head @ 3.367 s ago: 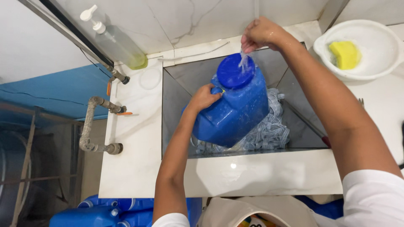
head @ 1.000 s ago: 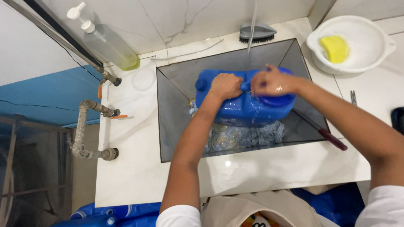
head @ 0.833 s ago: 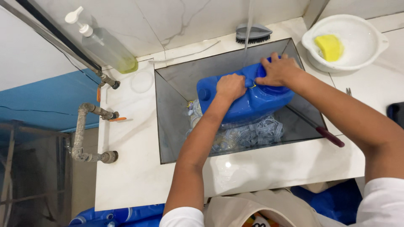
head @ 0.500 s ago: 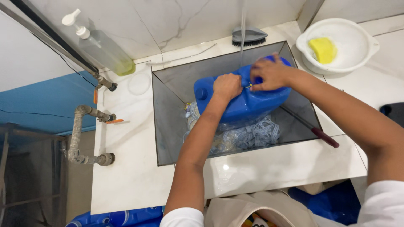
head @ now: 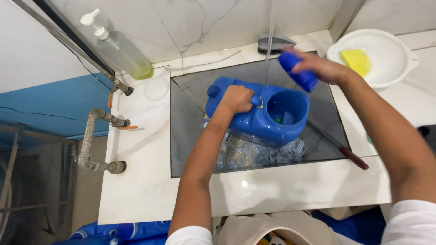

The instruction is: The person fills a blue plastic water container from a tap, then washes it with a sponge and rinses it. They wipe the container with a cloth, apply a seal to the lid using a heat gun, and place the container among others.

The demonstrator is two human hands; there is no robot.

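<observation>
A blue plastic jug (head: 254,119) lies tilted in the grey sink (head: 190,136), its wide mouth open and facing up to the right. My left hand (head: 236,99) grips the jug's handle. My right hand (head: 318,68) holds the blue cap (head: 297,72) up above the sink's far right corner, beside a thin stream of water (head: 271,27) falling from above. Under the jug lie several clear plastic bottles (head: 254,154).
A soap pump bottle (head: 120,50) leans at the back left. A scrub brush (head: 274,43) sits behind the sink. A white bowl (head: 390,68) with a yellow sponge (head: 355,60) stands at the right. A dark-handled tool (head: 345,152) rests on the sink's right edge. Pipes (head: 93,140) run at left.
My right hand has taken the cap off the jug and lifted it away to the upper right. The jug's mouth now stands open. My left hand keeps hold of the handle.
</observation>
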